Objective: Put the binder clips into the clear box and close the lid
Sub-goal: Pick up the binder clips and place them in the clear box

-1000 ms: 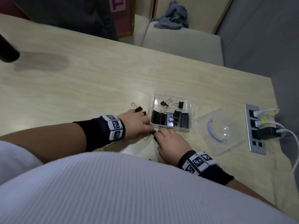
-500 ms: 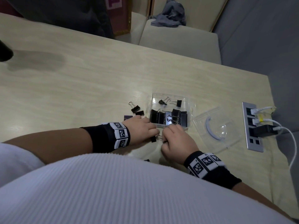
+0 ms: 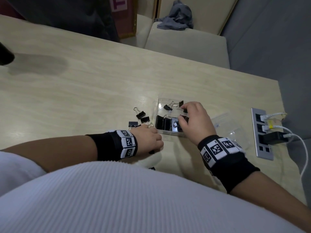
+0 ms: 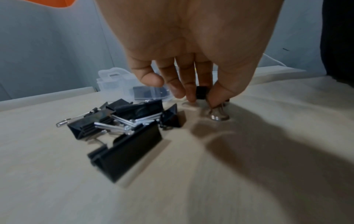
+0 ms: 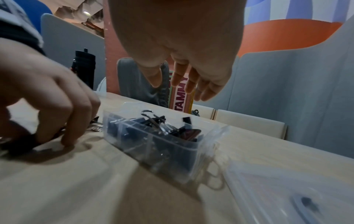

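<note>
The clear box (image 3: 161, 103) stands open on the pale wooden table, with several black binder clips (image 5: 162, 125) in its compartments. My right hand (image 3: 182, 115) hovers over the box, fingers loosely extended and nothing in them (image 5: 178, 84). My left hand (image 3: 154, 150) rests on the table by the box's near left corner. Its thumb and fingers pinch a black binder clip (image 4: 202, 92) with a silver handle. Loose clips (image 3: 140, 115) lie left of the box, a blurred pile (image 4: 122, 118) in the left wrist view. The clear lid (image 5: 287, 189) lies to the right, partly hidden by my right wrist.
A power strip (image 3: 262, 133) with plugs and white cables is set into the table near its right edge. One more small clip (image 3: 152, 168) lies close to my body. A dark object (image 3: 5, 52) sits at the far left. Cushioned seats stand beyond the table.
My right hand has left the spot in front of the box and moved up over it. My left hand stayed low by the box's corner, holding a clip.
</note>
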A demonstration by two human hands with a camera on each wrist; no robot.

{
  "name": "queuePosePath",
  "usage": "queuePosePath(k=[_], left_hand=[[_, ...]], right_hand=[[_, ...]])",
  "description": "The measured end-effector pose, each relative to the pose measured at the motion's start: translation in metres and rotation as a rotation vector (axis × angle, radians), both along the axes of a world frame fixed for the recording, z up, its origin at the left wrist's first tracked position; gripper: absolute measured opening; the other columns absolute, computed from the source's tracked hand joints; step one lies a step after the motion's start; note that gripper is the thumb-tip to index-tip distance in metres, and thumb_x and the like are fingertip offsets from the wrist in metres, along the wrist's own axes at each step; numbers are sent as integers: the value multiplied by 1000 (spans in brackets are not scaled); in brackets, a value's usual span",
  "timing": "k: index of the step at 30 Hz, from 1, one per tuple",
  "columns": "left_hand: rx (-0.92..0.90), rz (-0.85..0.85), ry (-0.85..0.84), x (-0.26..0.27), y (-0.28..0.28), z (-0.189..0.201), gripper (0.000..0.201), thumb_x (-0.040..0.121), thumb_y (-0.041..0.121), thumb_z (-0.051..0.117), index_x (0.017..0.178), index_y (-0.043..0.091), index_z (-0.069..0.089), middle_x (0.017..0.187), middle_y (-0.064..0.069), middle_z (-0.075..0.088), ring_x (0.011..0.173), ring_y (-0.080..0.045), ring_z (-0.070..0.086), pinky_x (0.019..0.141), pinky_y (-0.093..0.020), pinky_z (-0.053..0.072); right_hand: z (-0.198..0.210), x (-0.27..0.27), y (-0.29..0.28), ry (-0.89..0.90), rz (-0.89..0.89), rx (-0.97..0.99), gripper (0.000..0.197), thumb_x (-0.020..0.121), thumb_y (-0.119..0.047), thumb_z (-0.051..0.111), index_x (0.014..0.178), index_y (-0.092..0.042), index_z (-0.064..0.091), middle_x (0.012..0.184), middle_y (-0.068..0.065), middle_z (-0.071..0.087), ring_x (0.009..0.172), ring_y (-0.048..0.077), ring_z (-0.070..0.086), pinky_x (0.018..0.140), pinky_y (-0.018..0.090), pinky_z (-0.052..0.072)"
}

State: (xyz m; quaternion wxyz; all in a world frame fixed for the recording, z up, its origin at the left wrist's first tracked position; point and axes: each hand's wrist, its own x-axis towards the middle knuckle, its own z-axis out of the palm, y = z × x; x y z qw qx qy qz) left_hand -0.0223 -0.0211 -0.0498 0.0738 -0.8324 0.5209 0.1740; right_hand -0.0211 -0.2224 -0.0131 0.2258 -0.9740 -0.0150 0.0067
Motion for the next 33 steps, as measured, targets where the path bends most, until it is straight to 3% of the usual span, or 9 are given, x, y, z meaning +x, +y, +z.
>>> queuePosePath(k=[6,10,13,16,18,21,26,29,33], left_hand=[[-29,77,47,8,-2,21,31,86,36,51,109,17,51,104,-4,64,100,-28,55,83,-39,44],[-179,313,198,24,0,43,19,79,25,59,96,18,54,87,-4,65,79,-27,59,67,-33,46],[-397,552,319,42,3,53,28,79,18,62,105,25,56,82,6,66,73,-19,59,67,-28,49],[-644,778,330,63,-1,57,38,85,19,65,120,31,55,98,6,70,83,-12,66,78,-28,53],[-736,882,342,77,-2,56,46,86,20,66,129,29,51,108,6,68,90,-11,67,86,-27,50],[-640,872,315,86,4,49,50,88,17,61,135,24,47,121,1,64,98,-13,66,92,-30,49],[-392,800,182,81,33,35,31,86,14,55,115,23,58,103,3,58,86,-16,61,80,-31,49],[-206,710,156,69,51,26,22,84,20,58,106,24,59,103,0,59,90,-21,59,80,-36,50],[-13,582,154,54,65,20,43,80,31,63,122,29,54,116,-3,54,106,-27,55,84,-40,51]], right_hand=[[-19,-37,11,28,168,-85,19,86,-23,56,103,-17,57,105,1,54,97,19,48,86,34,44],[-32,-57,13,18,247,-65,17,81,-19,54,97,-16,59,98,2,55,91,22,48,78,36,44],[-36,-63,12,44,260,-48,16,82,-19,54,96,-17,60,98,0,56,93,22,50,82,38,44],[-34,-63,13,53,297,-44,21,81,-22,46,96,-17,60,98,-1,56,93,21,50,83,38,44],[-31,-61,16,74,310,-45,18,83,-20,50,97,-17,60,101,-2,56,95,19,50,85,36,44],[-28,-56,23,135,353,-51,20,86,-19,52,104,-19,60,108,-4,57,102,17,50,90,34,44],[-23,-41,49,240,472,-65,33,90,-18,48,122,-20,53,126,-4,53,113,16,49,97,38,45],[-22,-32,69,274,557,-130,48,90,-16,49,137,-18,41,146,0,39,125,22,43,103,42,41],[-26,-25,81,354,654,-242,62,92,-15,48,148,-20,22,159,-1,15,132,25,35,108,43,35]])
